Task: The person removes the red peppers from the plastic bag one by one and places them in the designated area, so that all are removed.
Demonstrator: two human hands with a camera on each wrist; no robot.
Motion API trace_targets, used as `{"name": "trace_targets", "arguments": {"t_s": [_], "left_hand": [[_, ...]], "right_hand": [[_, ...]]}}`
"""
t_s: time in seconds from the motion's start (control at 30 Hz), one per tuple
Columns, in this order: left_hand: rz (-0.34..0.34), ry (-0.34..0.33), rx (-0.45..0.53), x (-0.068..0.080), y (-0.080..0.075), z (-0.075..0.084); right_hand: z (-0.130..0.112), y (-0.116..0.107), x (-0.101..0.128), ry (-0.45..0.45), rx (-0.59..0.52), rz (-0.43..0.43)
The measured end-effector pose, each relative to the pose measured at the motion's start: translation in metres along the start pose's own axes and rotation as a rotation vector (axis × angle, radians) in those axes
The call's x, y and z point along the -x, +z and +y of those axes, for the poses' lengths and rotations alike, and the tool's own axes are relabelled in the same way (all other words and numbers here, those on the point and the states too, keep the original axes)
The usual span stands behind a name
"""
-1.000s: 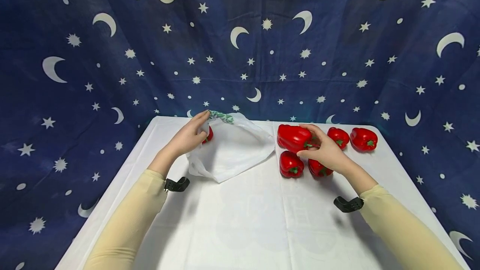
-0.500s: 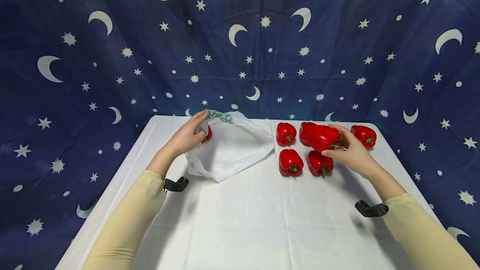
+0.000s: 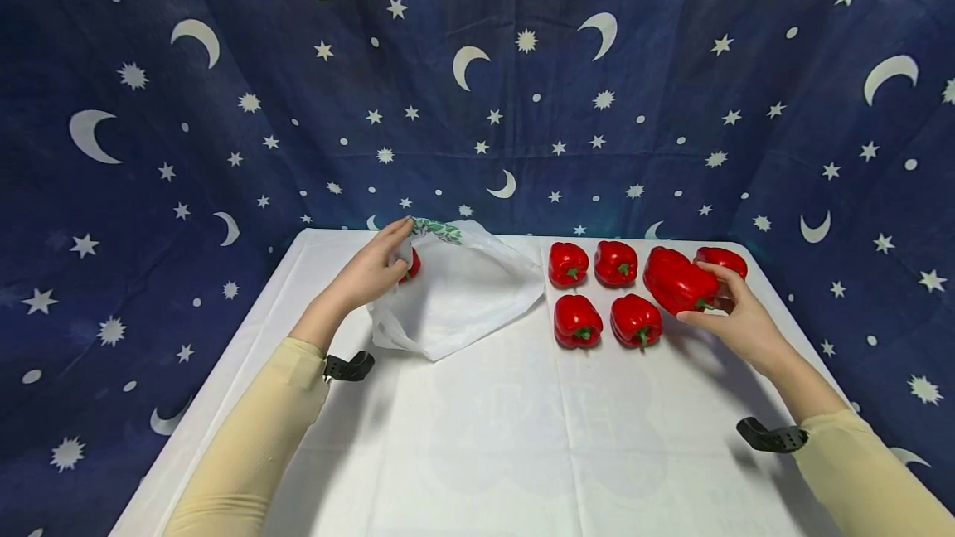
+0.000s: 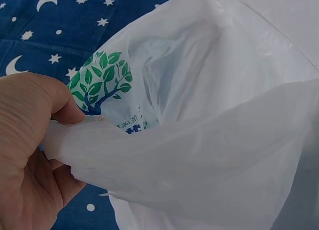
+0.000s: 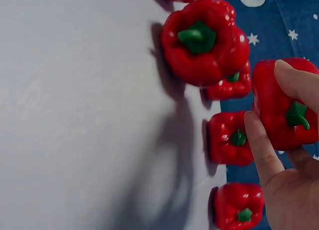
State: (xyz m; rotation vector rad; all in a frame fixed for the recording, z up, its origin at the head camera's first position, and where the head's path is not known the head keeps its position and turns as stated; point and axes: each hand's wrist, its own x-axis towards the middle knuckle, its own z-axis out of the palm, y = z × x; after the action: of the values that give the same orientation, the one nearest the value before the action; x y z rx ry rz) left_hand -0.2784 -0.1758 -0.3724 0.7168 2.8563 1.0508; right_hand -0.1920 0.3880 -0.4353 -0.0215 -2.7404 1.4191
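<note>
Two hands work over a white worktop [image 3: 507, 437]. Left hand [image 3: 370, 272] pinches the rim of a white bag [image 3: 462, 292], fingers clamped on it. Right hand [image 3: 746, 323] holds a red pepper [image 3: 675, 280] just above the worktop, fingers curled round it, beside five other peppers [image 3: 597, 292].

Glossy, smooth red peppers [image 3: 576, 321]; thin, translucent white plastic bag [image 3: 462, 297], crinkled, with printed green motif; matt white cloth on counter [image 3: 522, 437]; matt blue fabric backdrop [image 3: 477, 89].
</note>
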Motion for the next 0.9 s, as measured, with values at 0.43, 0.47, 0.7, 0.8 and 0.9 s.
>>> {"name": "trace_targets", "arguments": {"t_s": [0.43,0.47,0.7,0.8,0.9], "left_hand": [[0.006,0.014,0.028,0.002,0.000,0.000],[0.006,0.013,0.026,0.002,0.000,0.000],[0.009,0.013,0.016,0.002,0.000,0.000],[0.007,0.011,0.017,0.002,-0.001,0.000],[0.006,0.008,0.019,0.002,-0.001,0.000]], "right_hand": [[0.023,0.003,0.018,0.015,-0.010,0.036],[0.025,0.004,0.019,0.018,-0.009,0.036],[0.033,0.010,0.024,0.062,0.040,0.049],[0.035,0.011,0.024,0.072,0.045,0.054],[0.039,0.013,0.024,0.078,0.067,0.060]]}}
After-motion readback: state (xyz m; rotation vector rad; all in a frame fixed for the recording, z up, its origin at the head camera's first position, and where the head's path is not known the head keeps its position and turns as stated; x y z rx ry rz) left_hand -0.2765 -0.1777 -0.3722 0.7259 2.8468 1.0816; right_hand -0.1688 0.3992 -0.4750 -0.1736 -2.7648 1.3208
